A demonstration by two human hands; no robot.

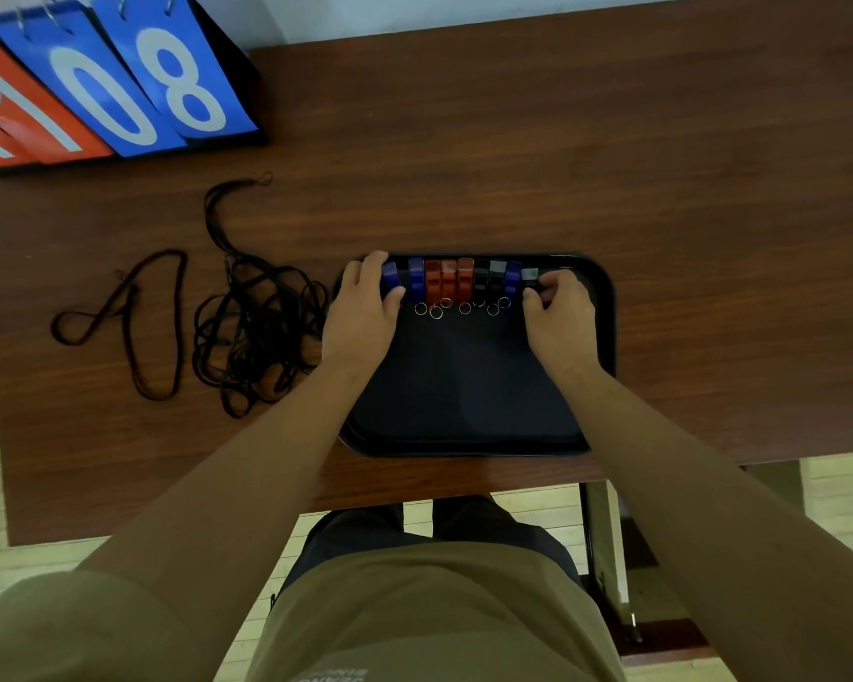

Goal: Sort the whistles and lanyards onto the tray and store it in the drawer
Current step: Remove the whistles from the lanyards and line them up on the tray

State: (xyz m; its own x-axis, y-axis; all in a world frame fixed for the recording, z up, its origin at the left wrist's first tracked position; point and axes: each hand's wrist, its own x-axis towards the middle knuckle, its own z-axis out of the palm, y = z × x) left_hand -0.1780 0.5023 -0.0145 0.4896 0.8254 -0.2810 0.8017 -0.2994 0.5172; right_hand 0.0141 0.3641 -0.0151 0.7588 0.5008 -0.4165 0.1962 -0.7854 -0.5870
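A dark tray (464, 386) lies on the brown table in front of me. Along its far edge stands a row of several whistles (456, 280), blue, red and black, with small metal rings on their near side. My left hand (365, 307) grips the blue whistle (391, 278) at the row's left end. My right hand (557, 307) pinches the black whistle (530, 278) at the right end. A tangled pile of black lanyards (262, 332) lies on the table left of the tray. One single lanyard (129, 317) lies looped farther left.
A flip scoreboard (99, 81) with blue and red number cards stands at the table's far left corner. The table's near edge (414, 494) runs just below the tray. A metal table leg (606, 558) descends at the lower right.
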